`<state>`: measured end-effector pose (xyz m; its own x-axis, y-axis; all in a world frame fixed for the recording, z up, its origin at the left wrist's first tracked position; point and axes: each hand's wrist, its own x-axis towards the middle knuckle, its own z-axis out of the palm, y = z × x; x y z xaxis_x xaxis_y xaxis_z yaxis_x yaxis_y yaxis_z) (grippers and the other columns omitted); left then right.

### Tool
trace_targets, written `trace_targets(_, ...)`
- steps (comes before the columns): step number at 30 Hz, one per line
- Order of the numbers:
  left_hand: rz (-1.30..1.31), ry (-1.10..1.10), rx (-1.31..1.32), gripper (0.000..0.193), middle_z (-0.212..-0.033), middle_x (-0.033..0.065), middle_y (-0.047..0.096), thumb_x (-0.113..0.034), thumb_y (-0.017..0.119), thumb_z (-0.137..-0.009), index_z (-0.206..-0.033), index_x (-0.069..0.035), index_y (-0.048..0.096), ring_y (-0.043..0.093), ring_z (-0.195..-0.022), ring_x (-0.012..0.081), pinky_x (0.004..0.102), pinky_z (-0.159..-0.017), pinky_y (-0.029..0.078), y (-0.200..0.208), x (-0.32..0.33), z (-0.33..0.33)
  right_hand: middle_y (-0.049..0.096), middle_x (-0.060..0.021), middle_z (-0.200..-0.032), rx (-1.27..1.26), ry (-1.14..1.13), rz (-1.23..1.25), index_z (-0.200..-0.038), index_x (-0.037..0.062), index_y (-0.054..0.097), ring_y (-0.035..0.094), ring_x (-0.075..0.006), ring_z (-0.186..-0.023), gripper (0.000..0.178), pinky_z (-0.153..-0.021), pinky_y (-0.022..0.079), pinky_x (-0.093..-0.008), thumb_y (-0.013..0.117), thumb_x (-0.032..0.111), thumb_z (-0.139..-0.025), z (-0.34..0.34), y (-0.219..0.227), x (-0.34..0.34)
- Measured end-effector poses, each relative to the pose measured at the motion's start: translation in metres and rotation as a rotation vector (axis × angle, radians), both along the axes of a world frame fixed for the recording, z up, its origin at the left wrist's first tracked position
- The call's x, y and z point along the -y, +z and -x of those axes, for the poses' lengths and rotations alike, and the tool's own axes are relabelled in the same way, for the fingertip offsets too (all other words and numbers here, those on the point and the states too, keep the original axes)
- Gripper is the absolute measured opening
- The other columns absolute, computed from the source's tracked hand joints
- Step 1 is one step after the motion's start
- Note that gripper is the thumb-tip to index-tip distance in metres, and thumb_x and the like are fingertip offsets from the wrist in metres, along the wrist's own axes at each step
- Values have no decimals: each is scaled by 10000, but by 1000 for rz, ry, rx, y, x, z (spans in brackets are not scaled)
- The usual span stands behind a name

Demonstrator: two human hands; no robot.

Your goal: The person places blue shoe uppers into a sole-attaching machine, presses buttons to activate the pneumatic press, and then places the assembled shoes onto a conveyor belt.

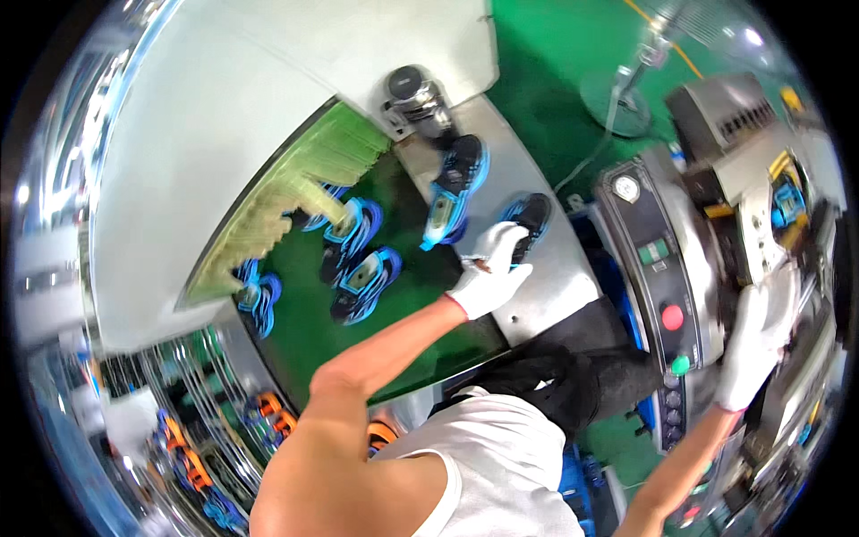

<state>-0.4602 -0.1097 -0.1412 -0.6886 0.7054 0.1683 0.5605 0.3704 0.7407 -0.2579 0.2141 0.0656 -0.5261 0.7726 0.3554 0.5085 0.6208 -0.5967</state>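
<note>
My left hand [488, 277], in a white glove, is closed on the near end of a black and blue shoe [534, 215] on the metal shelf [555, 291]. Its fingertips partly hide the shoe. My right hand [759, 336], also gloved, reaches to the machine [667, 259] on the right, its fingers stretched out by a pale machine part [759, 224]. What its fingertips touch is blurred. Another black and blue shoe [458, 183] lies at the shelf's left edge. Several more, such as this shoe [367, 282], lie on the green belt [429, 327].
A pale bristly curtain [286, 192] hangs at the opening of a white housing [206, 116]. Beside the housing stands a dark metal device [416, 98]. The machine panel has a red button [672, 317] and a green one [680, 364]. A rack [188, 376] with orange shoes is at lower left.
</note>
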Motion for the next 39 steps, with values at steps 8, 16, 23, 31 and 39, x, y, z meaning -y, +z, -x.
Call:
trace_targets(8,164,-579,-136,182,-1016,156,662,-219,729,-937,-1014,-55,722,659,-952,368,450,-848,531,22,-47,66,245,-301,-1676,400,35,-202,-1624,-18,280,209,-473,-1574,1090,-1298,178,-537,873,259,-754,-115,-146,62)
trace_targets(16,14,-633,334,436,-843,74,713,-237,397,-1134,-903,-28,702,591,-739,124,318,-699,485,102,-121,-69,265,-299,-1683,6,213,618,-1618,-63,271,272,-404,-1578,1109,-1290,235,-429,818,526,-853,-181,-39,201)
trace_targets(23,-32,-1245,112,243,-862,128,693,-90,488,-1003,-875,-49,690,679,-791,270,385,-737,531,171,-158,-302,404,-345,-1554,-240,-476,266,-1560,-87,323,438,-473,-1449,1105,-1224,365,-446,871,490,-793,-247,-90,309)
trace_targets(31,-554,-2143,227,666,-1405,246,539,-536,583,-1040,-1393,30,566,692,-1062,322,374,-835,614,245,-122,-499,615,-108,-1441,-1227,-1166,-61,-1519,-28,464,583,-205,-1301,762,-1139,441,-386,811,138,-861,-391,-29,387)
trace_targets(39,-147,-2068,204,518,-1330,226,638,-192,821,-867,-1314,-11,634,655,-1157,394,439,-941,574,174,-137,-506,692,-96,-1272,-690,-1643,-572,-1421,15,579,662,-209,-1060,617,-953,538,-344,827,256,-910,-694,-19,320)
